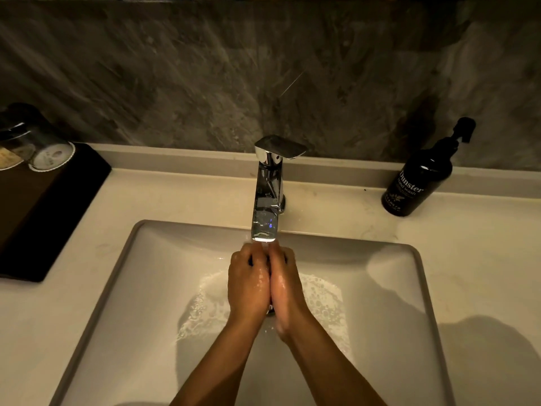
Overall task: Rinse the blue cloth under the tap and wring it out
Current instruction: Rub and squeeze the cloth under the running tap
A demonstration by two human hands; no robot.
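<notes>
My left hand (248, 282) and my right hand (285, 285) are pressed side by side over the white basin (164, 288), fingers curled, right under the spout of the chrome tap (265, 200). Water runs from the spout onto my fingertips and both hands are wet. The blue cloth is almost entirely hidden inside my hands. Only dark slivers (250, 262) show between the fingers, and a small blue glint is reflected in the spout. Foamy water spreads on the basin floor around the drain (270, 310).
A black pump bottle of hand wash (418, 183) stands on the counter at the back right. A black tray (44, 215) with upturned glasses (49, 153) sits at the left. A grey stone wall rises behind the tap.
</notes>
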